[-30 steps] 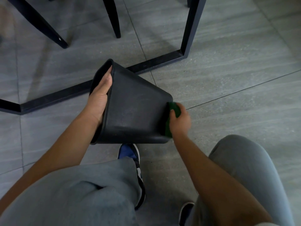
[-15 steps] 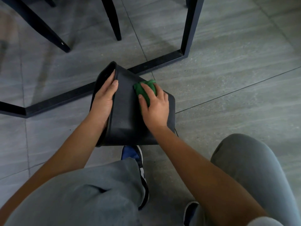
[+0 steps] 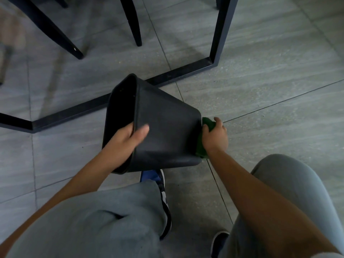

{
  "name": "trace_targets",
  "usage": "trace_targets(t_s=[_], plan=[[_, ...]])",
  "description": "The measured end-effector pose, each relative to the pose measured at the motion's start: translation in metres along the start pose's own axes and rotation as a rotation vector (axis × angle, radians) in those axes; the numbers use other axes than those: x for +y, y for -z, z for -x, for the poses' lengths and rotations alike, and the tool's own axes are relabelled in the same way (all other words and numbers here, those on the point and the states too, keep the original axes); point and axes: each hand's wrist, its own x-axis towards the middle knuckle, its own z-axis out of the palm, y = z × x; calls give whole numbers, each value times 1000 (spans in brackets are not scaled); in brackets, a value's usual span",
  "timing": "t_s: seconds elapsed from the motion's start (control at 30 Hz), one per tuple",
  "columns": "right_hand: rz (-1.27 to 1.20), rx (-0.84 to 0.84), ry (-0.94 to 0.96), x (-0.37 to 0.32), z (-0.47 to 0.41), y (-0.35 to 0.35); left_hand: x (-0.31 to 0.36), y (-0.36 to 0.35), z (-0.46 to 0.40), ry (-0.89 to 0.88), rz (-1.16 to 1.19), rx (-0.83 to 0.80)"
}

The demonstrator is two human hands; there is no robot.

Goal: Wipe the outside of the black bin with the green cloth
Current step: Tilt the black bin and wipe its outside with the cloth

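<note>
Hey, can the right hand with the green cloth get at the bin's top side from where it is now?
Probably yes. The right hand presses the green cloth on the black bin's base end, and the upward-facing side is bare except the left hand's thumb at the rim.

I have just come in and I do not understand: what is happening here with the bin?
A seated person is cleaning a black bin, held tipped on its side above the floor. The left hand grips the rim, fingers inside and thumb on the outer wall. The right hand presses a green cloth against the bin's base end. A blue shoe shows just below the bin.
</note>
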Motion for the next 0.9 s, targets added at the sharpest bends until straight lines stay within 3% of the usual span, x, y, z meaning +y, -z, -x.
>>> trace_targets(t_s=[0.13, 0.23, 0.33, 0.53, 0.67, 0.9], plan=[[-36, 3, 36, -6, 1, 4, -42, 16, 51, 27, -141, -111], [-71, -27, 51, -7, 8, 1, -55, 23, 62, 80, -251, -68], [-68, -56, 79, -7, 12, -5, -51, 19, 58, 15, -401, 12], [-150, -75, -88, -6, 9, 4, -8, 15, 28, -175, -421, 97], [-111, -56, 58, -17, 15, 17, 24, 21, 5, -260, -485, 182], [-250, -3, 74, -29, 19, 35, 94, 15, -66, -95, -427, 193]])
